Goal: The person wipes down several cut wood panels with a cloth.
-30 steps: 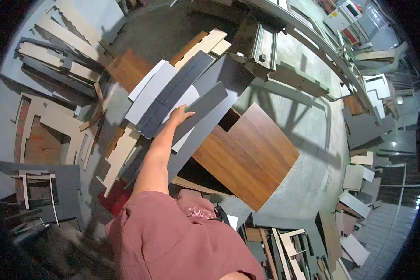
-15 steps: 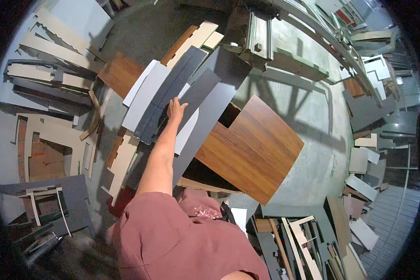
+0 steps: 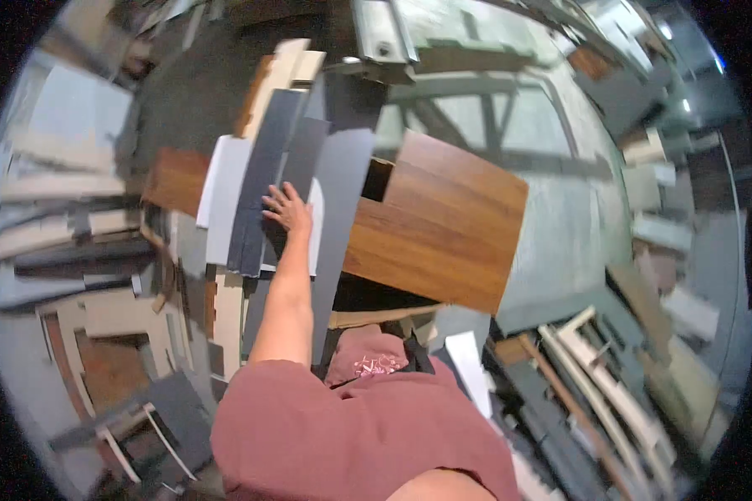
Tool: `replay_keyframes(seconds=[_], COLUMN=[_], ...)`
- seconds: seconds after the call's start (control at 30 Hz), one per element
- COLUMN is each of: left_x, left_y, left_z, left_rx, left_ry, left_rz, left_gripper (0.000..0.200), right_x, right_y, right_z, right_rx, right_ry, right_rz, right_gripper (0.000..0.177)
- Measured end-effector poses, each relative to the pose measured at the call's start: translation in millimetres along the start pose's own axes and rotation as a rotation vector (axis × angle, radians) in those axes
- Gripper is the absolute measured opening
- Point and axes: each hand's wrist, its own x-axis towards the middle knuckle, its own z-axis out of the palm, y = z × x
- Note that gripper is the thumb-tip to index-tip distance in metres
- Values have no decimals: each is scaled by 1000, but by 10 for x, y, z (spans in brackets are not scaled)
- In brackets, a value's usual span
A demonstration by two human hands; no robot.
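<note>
My left hand (image 3: 289, 209) reaches forward with its fingers spread, over the stack of boards. It is nearest to a dark blue-grey panel (image 3: 266, 171) and a narrower grey strip (image 3: 307, 149); whether it touches them is unclear. White panels (image 3: 222, 196) stick out on the left of the stack, and a wide grey board (image 3: 344, 171) lies on its right. Beside that is a brown wood-grain board (image 3: 443, 221) with a notched corner. My right hand is out of view; only bare skin of that arm shows at the bottom edge.
Cut board scraps (image 3: 113, 321) lie along the left. More offcuts (image 3: 572, 392) are piled at the lower right, with others (image 3: 664, 230) along the right side. A metal-railed frame (image 3: 384, 37) stands at the top. The picture is blurred toward its edges.
The view has turned, so the boards stand more upright in the picture and sit further left. My left hand has shifted to the left, and its fingers are spread wider.
</note>
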Motion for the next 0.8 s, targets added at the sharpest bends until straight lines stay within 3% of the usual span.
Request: replay_keyframes(seconds=[0.13, 0.17, 0.23, 0.33, 0.4, 0.43, 0.5, 0.53, 0.57, 0.67, 0.73, 0.8], left_x=[-114, -213, -435, -970, -1329, -1420, -1771, -1896, -2128, -2539, -2737, -2890], left_y=[79, 63, -4, -50, -130, -256, -210, -298, -62, 222, 576, 851], left_z=[-280, -227, -90, -63, 59, 227, 105, 272, 5, -17, -122, -82], left_rx=[64, 101, 142, 112, 101, 85, 3, -52, -5, -21, 41, 96], left_ry=[20, 106, 89, -147, -274, -262, -369, -203, -380, -387, -457, -524], left_rz=[132, 214, 365, 439, 439, 533, 697, 889, 851, 1103, 1138, 1169], left_gripper=[79, 76, 70, 66, 64, 61, 55, 50, 46, 41, 41, 40], right_x=[-306, -332, -226, -347, -287, -198, -123, -90, -29, -70, -218, -487], right_y=[568, 711, 1188, 1133, 1496, 1677, 1903, 2003, 2093, 2118, 2186, 2216], right_z=[373, 493, 810, 880, 1258, 1439, 1788, 1958, 2107, 2387, 2664, 3083], right_rx=[102, 140, 337, 207, 215, 164, 245, 291, 243, 414, 479, 1483], right_ry=[-2, 3, 19, 16, 79, 128, 106, 83, 50, -7, 21, 483], right_rz=[-62, -77, -14, 325, 305, 269, 262, 252, 309, 255, 333, -2], right_gripper=[33, 34, 35, 51, 52, 54, 54, 54, 47, 37, 34, 38])
